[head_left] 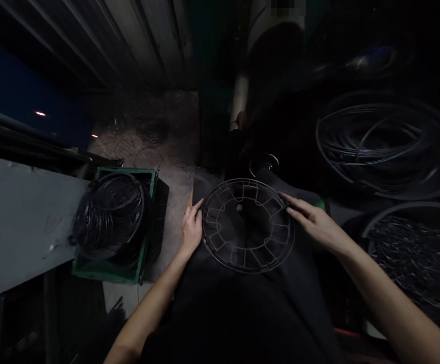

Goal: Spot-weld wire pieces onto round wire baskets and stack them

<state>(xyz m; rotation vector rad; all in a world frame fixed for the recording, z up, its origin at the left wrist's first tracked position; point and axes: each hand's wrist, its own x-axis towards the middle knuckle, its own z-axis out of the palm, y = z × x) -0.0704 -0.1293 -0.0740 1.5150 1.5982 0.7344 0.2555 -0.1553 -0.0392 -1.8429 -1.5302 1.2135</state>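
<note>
Clock directions are taken from the middle of the wire frame, with twelve at the top of the view. The left hand [192, 228] grips the round wire frame [245, 248] by its edge between nine and ten o'clock, thumb and fingers close together on the rim. The right hand [313, 221] grasps the same rim at about two o'clock, its fingers stretched forward along the wire. The frame lies between both hands, above the person's dark clothing [250, 313]; whether it also rests on the lap I cannot tell. It has an outer rim, a smaller inner ring and looped wires joining the two.

Just beyond the frame, between twelve and one o'clock, is a small shiny ring [276, 161]. At nine o'clock a green crate [144, 270] stands on the floor [178, 197], with a bundle of dark wire [109, 217] in it. A pale panel [18, 227] lies further out that way. Around ten o'clock, thin wire rings [147, 149] lie on the floor. At two o'clock is a large coil of wire [379, 155], blurred; between three and four, a heap of small metal pieces [412, 258] fills a round tub [379, 218]. A pale pipe [239, 98] stands at twelve.
</note>
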